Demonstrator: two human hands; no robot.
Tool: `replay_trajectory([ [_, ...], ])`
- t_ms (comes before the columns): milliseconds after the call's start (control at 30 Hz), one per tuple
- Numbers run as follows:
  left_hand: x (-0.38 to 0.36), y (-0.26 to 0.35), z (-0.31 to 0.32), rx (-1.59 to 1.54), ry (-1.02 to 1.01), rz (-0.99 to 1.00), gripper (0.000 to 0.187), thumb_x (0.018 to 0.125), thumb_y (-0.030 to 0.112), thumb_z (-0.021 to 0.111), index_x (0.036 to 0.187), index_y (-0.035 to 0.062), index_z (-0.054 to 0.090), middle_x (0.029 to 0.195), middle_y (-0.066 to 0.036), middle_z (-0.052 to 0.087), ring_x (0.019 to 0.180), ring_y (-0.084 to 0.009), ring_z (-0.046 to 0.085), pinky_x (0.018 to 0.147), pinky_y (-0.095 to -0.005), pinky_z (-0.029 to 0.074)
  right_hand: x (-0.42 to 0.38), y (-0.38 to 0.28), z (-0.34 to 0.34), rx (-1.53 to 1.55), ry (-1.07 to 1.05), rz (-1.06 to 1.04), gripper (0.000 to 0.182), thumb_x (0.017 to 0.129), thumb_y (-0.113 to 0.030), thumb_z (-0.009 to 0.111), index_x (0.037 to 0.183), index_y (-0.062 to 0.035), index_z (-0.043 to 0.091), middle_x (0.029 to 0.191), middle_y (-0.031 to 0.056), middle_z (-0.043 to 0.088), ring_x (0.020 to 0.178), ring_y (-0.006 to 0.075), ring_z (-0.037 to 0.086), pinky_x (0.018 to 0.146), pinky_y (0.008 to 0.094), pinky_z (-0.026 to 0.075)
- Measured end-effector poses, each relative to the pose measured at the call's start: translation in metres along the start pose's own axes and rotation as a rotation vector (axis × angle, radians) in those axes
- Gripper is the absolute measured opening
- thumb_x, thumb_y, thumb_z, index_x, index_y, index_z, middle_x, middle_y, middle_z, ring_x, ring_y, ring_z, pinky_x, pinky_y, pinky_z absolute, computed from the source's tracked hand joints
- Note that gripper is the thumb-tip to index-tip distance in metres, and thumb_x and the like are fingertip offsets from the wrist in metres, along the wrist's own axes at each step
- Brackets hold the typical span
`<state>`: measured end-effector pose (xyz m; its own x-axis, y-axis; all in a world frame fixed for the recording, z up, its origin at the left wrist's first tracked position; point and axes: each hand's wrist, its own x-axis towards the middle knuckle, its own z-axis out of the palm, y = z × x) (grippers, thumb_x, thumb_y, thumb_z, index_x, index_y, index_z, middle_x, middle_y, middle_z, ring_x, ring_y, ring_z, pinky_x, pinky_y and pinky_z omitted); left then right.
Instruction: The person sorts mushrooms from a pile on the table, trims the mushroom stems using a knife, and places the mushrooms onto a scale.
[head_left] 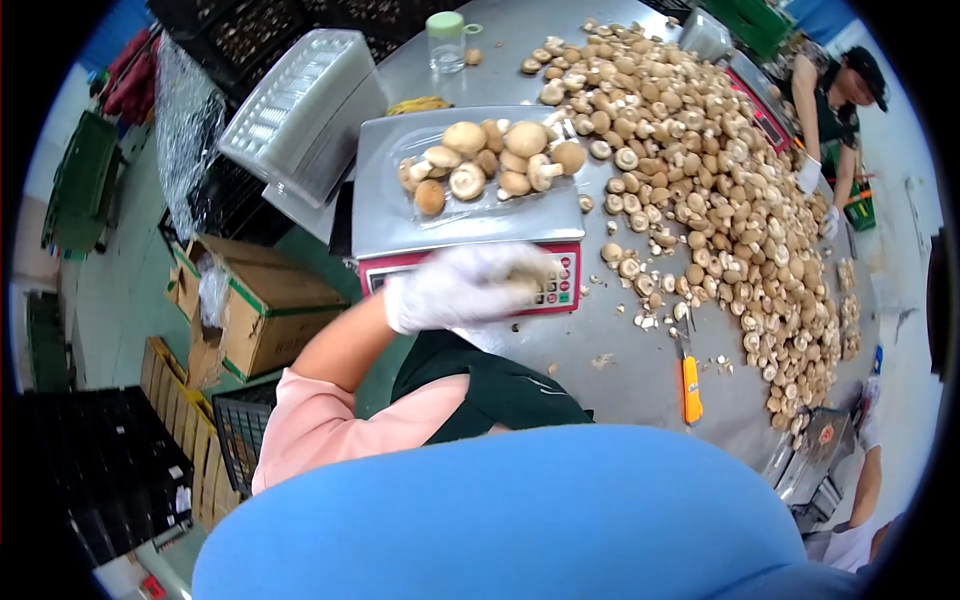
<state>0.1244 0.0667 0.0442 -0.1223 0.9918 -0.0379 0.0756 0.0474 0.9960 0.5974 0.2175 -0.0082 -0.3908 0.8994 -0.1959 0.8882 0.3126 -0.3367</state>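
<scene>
My left hand [470, 285], in a white glove and blurred by motion, is over the front panel of a red and silver scale [375, 215]. Its fingers are curled round a pale brown thing that looks like a mushroom [530, 278]. On the scale's plate, a clear plastic tray [455, 212] holds several brown mushrooms [466, 181]. My right hand does not show. A large pile of mushrooms [700, 150] covers the metal table right of the scale. An orange-handled knife [691, 388] lies near the table's front edge.
Stacked clear trays [300, 110] stand left of the scale. Behind it is a jar with a green lid [447, 45]. A cardboard box [265, 305] is on the floor at left. A co-worker [835, 100] stands at the far right; another person's arm [868, 485] shows lower right.
</scene>
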Motion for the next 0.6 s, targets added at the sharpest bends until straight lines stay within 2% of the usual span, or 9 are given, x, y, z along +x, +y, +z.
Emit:
replay_trajectory([
  [33,0.002,0.008,-0.014,0.127,0.139,0.099,0.035,0.097,0.013,0.062,0.131,0.0042,0.06,0.116,-0.007,0.067,0.103,-0.0121,0.062,0.092,-0.028,0.051,0.01,-0.009,0.002,0.035,0.081,-0.055,0.047,0.088,-0.033,0.075,0.129,-0.0116,0.066,0.109,0.0175,0.072,0.098,0.0329,0.069,0.087,0.0392,0.054],
  [100,0.017,0.008,-0.045,0.298,0.396,0.243,0.037,0.096,0.013,0.064,0.131,0.0045,0.06,0.118,-0.009,0.067,0.104,-0.0168,0.064,0.092,-0.0303,0.052,0.041,-0.027,0.008,0.103,0.014,-0.118,0.042,0.09,-0.03,0.072,0.126,-0.0085,0.066,0.109,0.0174,0.071,0.095,0.0334,0.069,0.087,0.0389,0.054],
  [167,0.035,-0.004,-0.073,0.762,0.695,0.353,0.048,0.094,0.018,0.067,0.137,0.0033,0.054,0.126,-0.016,0.063,0.112,-0.0273,0.063,0.097,-0.0371,0.05,0.068,-0.06,0.02,0.179,0.073,-0.192,0.04,0.091,-0.028,0.071,0.124,-0.0069,0.067,0.108,0.0171,0.071,0.096,0.032,0.068,0.087,0.0381,0.053],
  [233,0.046,0.0,-0.08,1.276,0.696,0.357,0.065,0.09,0.028,0.071,0.143,0.0011,0.046,0.135,-0.023,0.056,0.122,-0.0373,0.057,0.104,-0.0434,0.046,0.094,-0.1,0.021,0.23,0.098,-0.297,0.032,0.093,-0.022,0.068,0.122,-0.0075,0.069,0.108,0.012,0.072,0.097,0.0225,0.07,0.087,0.0308,0.053],
  [267,0.047,-0.007,-0.082,1.215,0.559,0.172,0.081,0.085,0.039,0.075,0.146,-0.0013,0.041,0.14,-0.025,0.051,0.126,-0.0404,0.052,0.107,-0.0457,0.043,0.109,-0.114,0.025,0.26,0.105,-0.334,0.032,0.093,-0.024,0.068,0.121,-0.0091,0.069,0.107,0.0141,0.071,0.098,0.0275,0.068,0.087,0.0347,0.053],
  [300,0.047,-0.01,-0.072,1.24,0.568,0.112,0.086,0.079,0.038,0.081,0.147,0.0016,0.042,0.139,-0.024,0.052,0.125,-0.0405,0.054,0.106,-0.0453,0.044,0.123,-0.124,0.03,0.289,0.111,-0.373,0.032,0.092,-0.026,0.067,0.12,-0.0107,0.069,0.106,0.0162,0.07,0.099,0.0324,0.067,0.087,0.0387,0.053],
  [400,0.047,-0.016,-0.071,1.231,0.593,0.169,0.09,0.069,0.031,0.088,0.146,0.0106,0.048,0.136,-0.022,0.055,0.119,-0.0391,0.057,0.101,-0.0446,0.048,0.158,-0.151,0.036,0.257,0.112,-0.356,0.03,0.094,-0.028,0.063,0.118,-0.0121,0.069,0.102,0.0151,0.069,0.097,0.0338,0.067,0.087,0.0413,0.053],
  [500,0.046,-0.021,-0.072,1.163,0.631,0.115,0.084,0.068,0.033,0.089,0.141,0.011,0.054,0.127,-0.021,0.058,0.113,-0.0368,0.06,0.096,-0.0436,0.051,0.2,-0.17,0.037,0.178,0.017,-0.364,0.03,0.095,-0.03,0.06,0.118,-0.0127,0.068,0.102,0.0146,0.067,0.095,0.0345,0.066,0.086,0.0432,0.053],
  [600,0.049,-0.019,-0.077,1.154,0.577,0.089,0.083,0.075,0.04,0.083,0.144,0.0095,0.05,0.121,-0.019,0.061,0.111,-0.0356,0.06,0.094,-0.0428,0.05,0.251,-0.183,0.046,0.149,0.142,-0.522,0.028,0.095,-0.029,0.059,0.116,-0.0129,0.069,0.105,0.0143,0.066,0.1,0.0332,0.064,0.089,0.0443,0.052],
])
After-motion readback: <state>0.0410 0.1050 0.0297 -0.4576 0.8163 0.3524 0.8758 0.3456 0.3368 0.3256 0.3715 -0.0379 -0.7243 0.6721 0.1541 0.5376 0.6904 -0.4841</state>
